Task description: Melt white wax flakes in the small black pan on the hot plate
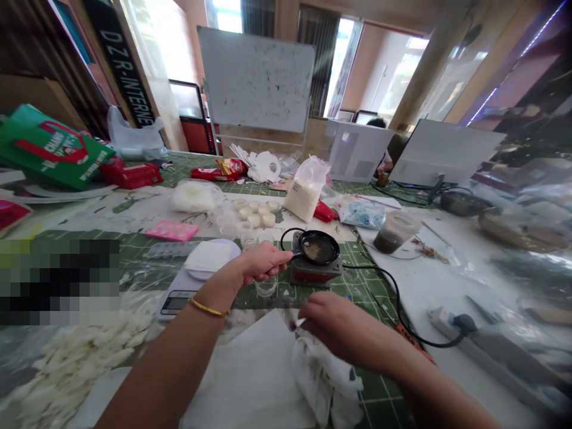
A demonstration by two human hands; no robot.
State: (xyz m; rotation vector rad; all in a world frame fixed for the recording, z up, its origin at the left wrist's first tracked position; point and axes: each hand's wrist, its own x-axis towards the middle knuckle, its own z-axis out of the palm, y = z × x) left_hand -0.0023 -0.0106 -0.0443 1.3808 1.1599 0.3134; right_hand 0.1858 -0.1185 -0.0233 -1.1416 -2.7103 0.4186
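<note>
My left hand [261, 262] is closed around the handle of a small black pan [319, 247] that sits on a little red electric heater [315, 271]; a brownish liquid lies in the pan. My right hand [333, 325] hovers just in front of the heater, pinching a thin white stick [298, 323]. It is right above a crumpled white cloth [324, 381]. A gold bangle circles my left wrist.
A digital scale [187, 286] with a white sheet on it stands left of the heater. Small round white cups [257, 213] and a bag of white powder [306, 190] lie behind. A black cable [393, 298] runs to a power strip [456, 325]. White flakes [75, 363] pile at left.
</note>
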